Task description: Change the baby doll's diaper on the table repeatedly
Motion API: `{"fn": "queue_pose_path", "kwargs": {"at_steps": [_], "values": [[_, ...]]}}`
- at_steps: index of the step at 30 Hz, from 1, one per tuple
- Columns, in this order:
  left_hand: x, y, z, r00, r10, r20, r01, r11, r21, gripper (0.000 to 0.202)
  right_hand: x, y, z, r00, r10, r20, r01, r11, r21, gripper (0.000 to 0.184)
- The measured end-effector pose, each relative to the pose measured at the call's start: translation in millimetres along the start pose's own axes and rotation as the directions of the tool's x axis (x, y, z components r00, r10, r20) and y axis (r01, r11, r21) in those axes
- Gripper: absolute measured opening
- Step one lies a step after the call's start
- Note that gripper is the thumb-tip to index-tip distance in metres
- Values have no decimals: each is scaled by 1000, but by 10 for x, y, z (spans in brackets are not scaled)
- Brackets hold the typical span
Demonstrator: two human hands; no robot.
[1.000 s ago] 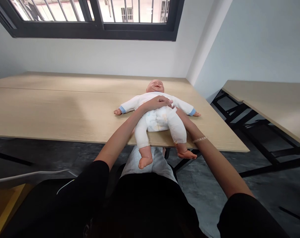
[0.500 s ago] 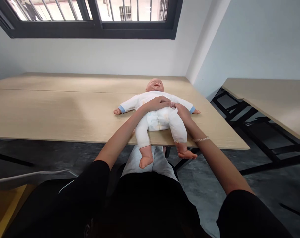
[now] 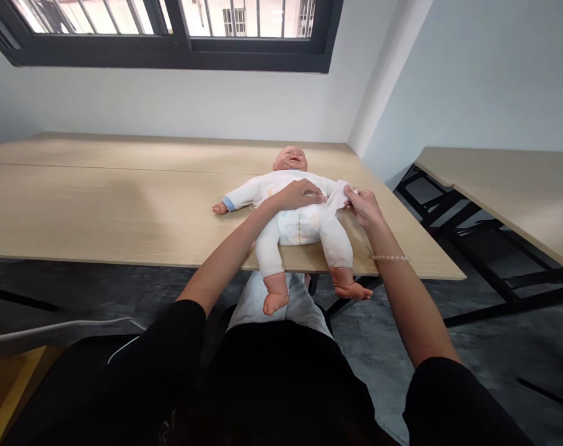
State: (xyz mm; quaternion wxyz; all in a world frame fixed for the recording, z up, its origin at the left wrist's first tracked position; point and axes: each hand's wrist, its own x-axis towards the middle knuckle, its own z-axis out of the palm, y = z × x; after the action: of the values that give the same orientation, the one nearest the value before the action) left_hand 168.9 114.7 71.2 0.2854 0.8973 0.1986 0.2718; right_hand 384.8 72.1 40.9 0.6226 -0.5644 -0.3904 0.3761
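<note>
The diaper (image 3: 293, 228) sits around the hips of the doll (image 3: 283, 179), which lies face up on the table (image 3: 123, 210); its white side panel (image 3: 337, 197) is stretched away from the body, so that side looks unfastened and, in my judgement, unfinished, though whether it is being opened or closed I cannot tell. The right hand (image 3: 366, 205) pinches the panel, just beside the doll's hip, while the left hand (image 3: 300, 194) rests over the belly, directly above the diaper's front, its grip unclear
</note>
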Motion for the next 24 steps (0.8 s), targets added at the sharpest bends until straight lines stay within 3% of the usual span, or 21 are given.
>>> {"fn": "queue_pose_path", "kwargs": {"at_steps": [5, 8, 11, 15, 18, 24], "values": [[-11, 5, -1, 999, -36, 13, 36, 999, -2, 34, -13, -107, -129, 1000, 12, 16, -15, 971, 238, 13], [-20, 14, 2, 999, -52, 15, 52, 999, -13, 32, -20, -153, -168, 998, 49, 42, -60, 941, 334, 15], [-30, 11, 13, 999, -34, -3, 34, 998, -51, 33, -60, -166, -114, 987, 41, 153, -99, 913, 395, 23], [-20, -6, 38, 998, -56, -41, 52, 995, -84, 53, -177, -154, 60, 938, -35, 346, -96, 931, 353, 46], [-4, -12, 53, 996, -69, -51, 63, 992, -114, 52, -264, -135, 177, 901, -73, 428, -60, 956, 288, 55], [24, -46, 63, 991, -54, -119, 26, 975, -221, 41, -275, -96, 230, 904, -167, 393, 65, 963, 261, 65]]}}
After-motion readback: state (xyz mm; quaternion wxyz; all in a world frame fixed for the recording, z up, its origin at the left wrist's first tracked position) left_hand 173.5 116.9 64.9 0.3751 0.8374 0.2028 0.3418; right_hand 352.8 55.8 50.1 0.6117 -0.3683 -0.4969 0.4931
